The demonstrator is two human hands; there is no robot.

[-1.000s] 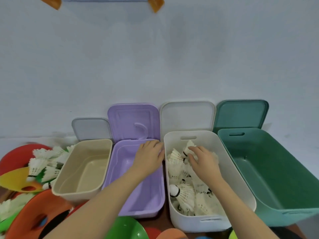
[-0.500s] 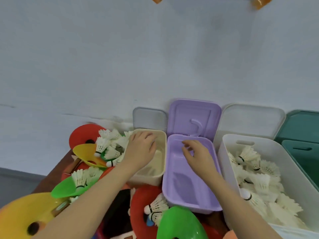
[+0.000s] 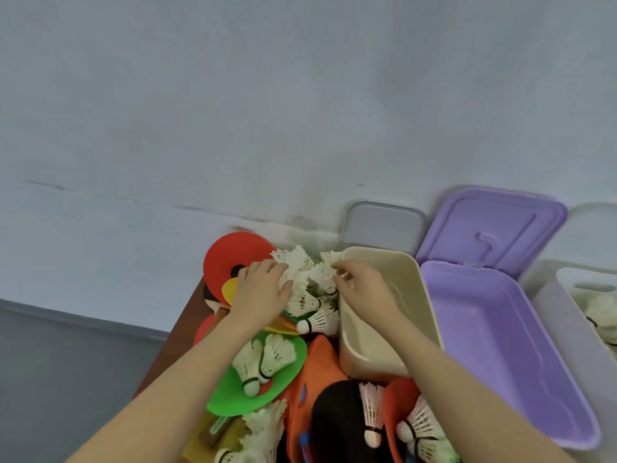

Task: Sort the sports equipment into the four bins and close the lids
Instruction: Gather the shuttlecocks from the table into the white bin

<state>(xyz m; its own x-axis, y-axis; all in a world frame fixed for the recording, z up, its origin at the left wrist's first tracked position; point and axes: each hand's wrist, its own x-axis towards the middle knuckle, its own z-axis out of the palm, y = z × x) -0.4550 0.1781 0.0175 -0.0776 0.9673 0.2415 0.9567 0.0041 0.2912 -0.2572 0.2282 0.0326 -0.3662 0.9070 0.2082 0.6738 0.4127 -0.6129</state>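
Shuttlecocks (image 3: 305, 279) sit heaped at the tabletop's far edge, just left of the beige bin (image 3: 384, 315); the left hand (image 3: 260, 292) presses spread fingers on the heap and the right hand (image 3: 362, 287) pinches feathers at its top, likely gathering a bunch for the white bin (image 3: 567, 315). Beige and purple bin (image 3: 500, 345) lie between, lids open; flat discs (image 3: 233, 262) and more shuttlecocks crowd the near edge.

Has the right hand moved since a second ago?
Yes. The right hand left the white bin, crossed leftward over the purple bin, and now reaches past the beige bin to the shuttlecocks.
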